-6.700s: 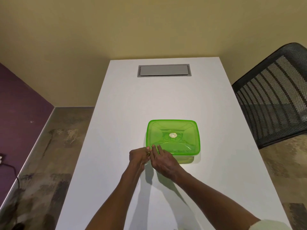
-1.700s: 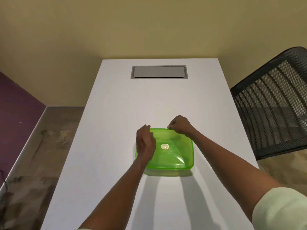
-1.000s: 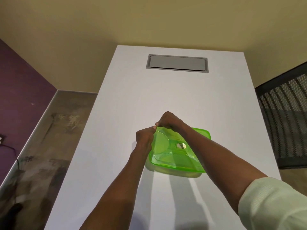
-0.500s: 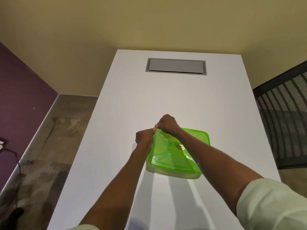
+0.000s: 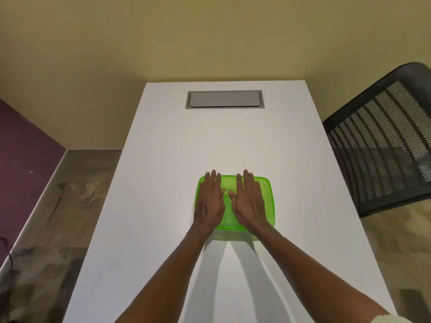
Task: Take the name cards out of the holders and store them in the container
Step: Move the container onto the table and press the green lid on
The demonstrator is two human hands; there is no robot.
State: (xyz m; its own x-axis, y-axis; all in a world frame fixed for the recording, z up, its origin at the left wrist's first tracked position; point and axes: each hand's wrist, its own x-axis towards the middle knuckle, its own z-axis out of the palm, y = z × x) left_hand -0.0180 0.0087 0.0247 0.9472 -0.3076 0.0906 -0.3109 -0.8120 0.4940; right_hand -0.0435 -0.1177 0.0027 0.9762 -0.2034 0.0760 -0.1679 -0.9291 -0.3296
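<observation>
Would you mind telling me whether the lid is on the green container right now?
On. The green lid lies flat across the container, with the left hand and right hand pressing flat on it. Sealed all round: cannot tell.

My two arms are bare from the wrists all the way up to near my elbows. I have no watch, no rings and no bands on my left hand (image 5: 209,204) or my right hand (image 5: 250,204). My nails are short and plain. Down in the bottom right corner of what I see, a little bit of my sleeve (image 5: 384,319) peeks in. It is pale, a creamy light colour, and it looks soft. I cannot see a sleeve on my left arm.
</observation>
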